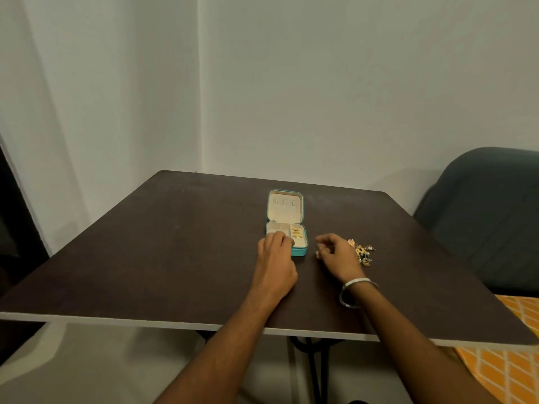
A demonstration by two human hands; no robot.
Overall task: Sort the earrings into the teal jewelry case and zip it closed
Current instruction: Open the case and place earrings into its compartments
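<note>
Hands [275,252] possibly touching teal case [286,223].

Open teal jewelry case and a loose heap of earrings

The teal jewelry case [286,223] lies unzipped and open flat on the dark worktop [175,243], its cream-lined lid folded back away from the person, three small tabs showing inside it. The cream tray nearer the person is split into compartments; a few gold earrings [297,232] lie in its right-hand sections. To the right of the case, well apart, more gold earrings sit in a pile [363,252].
</note>
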